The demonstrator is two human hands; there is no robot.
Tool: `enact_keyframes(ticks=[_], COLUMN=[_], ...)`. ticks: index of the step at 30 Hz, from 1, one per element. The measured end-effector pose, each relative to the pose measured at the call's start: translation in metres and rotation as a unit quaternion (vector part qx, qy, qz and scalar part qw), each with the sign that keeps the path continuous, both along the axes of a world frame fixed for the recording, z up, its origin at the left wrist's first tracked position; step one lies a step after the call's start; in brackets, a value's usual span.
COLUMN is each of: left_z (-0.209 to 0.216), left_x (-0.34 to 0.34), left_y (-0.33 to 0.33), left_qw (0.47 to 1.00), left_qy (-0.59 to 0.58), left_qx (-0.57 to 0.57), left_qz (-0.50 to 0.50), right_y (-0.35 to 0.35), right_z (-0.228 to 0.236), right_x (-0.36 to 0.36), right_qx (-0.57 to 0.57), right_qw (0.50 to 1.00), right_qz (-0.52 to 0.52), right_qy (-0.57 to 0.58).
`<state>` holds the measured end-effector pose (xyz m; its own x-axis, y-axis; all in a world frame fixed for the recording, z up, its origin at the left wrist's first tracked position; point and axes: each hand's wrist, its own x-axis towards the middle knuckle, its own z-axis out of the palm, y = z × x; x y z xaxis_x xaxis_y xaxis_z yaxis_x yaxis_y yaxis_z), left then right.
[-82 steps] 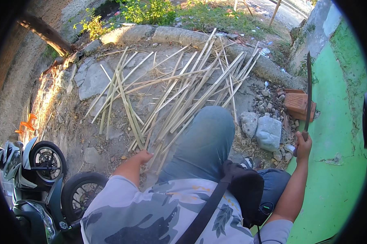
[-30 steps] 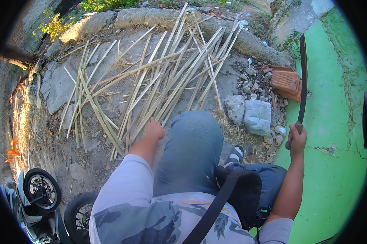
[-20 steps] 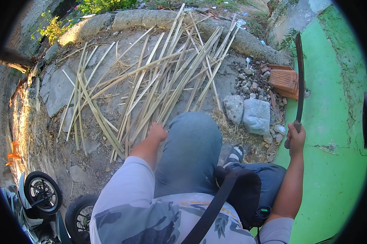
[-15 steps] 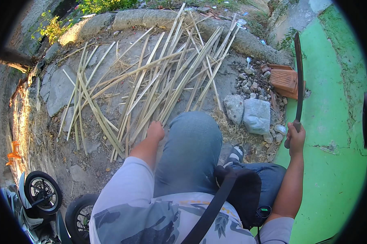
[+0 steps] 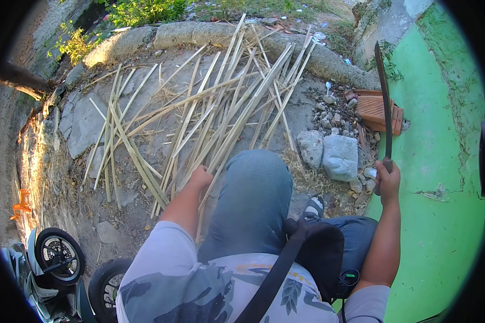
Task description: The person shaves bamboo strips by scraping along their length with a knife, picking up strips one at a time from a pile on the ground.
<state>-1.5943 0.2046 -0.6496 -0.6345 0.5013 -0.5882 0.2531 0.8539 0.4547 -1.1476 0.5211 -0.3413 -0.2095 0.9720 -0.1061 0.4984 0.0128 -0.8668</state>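
My right hand [image 5: 388,180] is wrapped round the handle of a machete [image 5: 386,105]. Its long dark blade points up and away, in front of the green wall. My left hand [image 5: 200,177] is closed beside my left knee, over the near ends of a loose pile of split bamboo strips [image 5: 237,118]. What its fingers hold, if anything, is hidden. One strip runs down between this hand and the knee. The strips lie criss-crossed on the ground, with a second cluster [image 5: 113,129] farther left.
Rubble and a pale stone block [image 5: 340,157] lie right of my knee, near orange clay bricks [image 5: 378,110]. A green wall [image 5: 430,161] stands close on the right. A stone kerb [image 5: 215,33] curves behind the strips. At lower left is a motorbike [image 5: 59,258].
My left hand has moved slightly left and nearer to me, and a strip shows beside the knee. The machete's blade has tilted a little to the left.
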Motion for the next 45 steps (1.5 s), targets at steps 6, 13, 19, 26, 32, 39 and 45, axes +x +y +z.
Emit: enact_keyframes(ticks=[6, 13, 19, 26, 32, 39, 45], left_z=[0.07, 0.16, 0.324, 0.509, 0.588, 0.649, 0.764], left_x=[0.064, 0.16, 0.284, 0.449, 0.608, 0.841, 1.094], left_y=[-0.061, -0.139, -0.212, -0.339, -0.451, -0.505, -0.457], left_qw=[0.981, 0.978, 0.999, 0.989, 0.986, 0.962, 0.962], left_qy=[-0.19, -0.189, -0.016, 0.148, 0.142, 0.068, -0.041], left_qx=[0.003, 0.059, -0.047, 0.009, 0.073, 0.252, 0.265], left_qz=[0.041, 0.06, -0.022, 0.01, 0.04, 0.084, 0.043], right_y=[-0.047, -0.114, -0.19, -0.301, -0.391, -0.438, -0.406], right_z=[0.076, 0.179, 0.271, 0.388, 0.46, 0.499, 0.514], right_x=[0.077, 0.182, 0.311, 0.474, 0.637, 0.843, 1.018], right_qx=[-0.006, 0.008, 0.022, 0.039, 0.094, 0.195, 0.274], right_qw=[1.0, 0.998, 0.996, 0.996, 0.99, 0.971, 0.94], right_qz=[0.011, 0.053, 0.065, 0.074, 0.097, 0.129, 0.186], right_qy=[-0.007, -0.018, -0.049, -0.023, -0.033, -0.04, -0.083])
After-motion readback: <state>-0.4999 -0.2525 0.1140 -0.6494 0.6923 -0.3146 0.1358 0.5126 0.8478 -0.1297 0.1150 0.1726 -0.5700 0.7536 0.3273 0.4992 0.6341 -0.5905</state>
